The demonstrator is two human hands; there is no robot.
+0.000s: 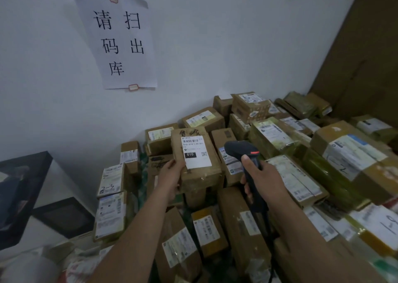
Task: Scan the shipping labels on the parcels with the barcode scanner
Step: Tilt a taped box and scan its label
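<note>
My left hand (pixel 171 175) grips the lower left edge of a brown cardboard parcel (pixel 200 175) and holds it up above the pile. Its white shipping label (pixel 196 151), with a barcode on top and a black "010" block, faces me. My right hand (pixel 261 175) is wrapped around the handle of a dark barcode scanner (pixel 242 151) with a red mark near its trigger. The scanner's head sits just right of the label and is angled toward it.
Several labelled cardboard parcels (pixel 344 153) are piled across the right and centre, up to the white wall (pixel 215 46). A paper notice (pixel 120 39) hangs on that wall. Dark boxes (pixel 19 196) stand at the left. A large brown cardboard sheet (pixel 366 56) leans at the far right.
</note>
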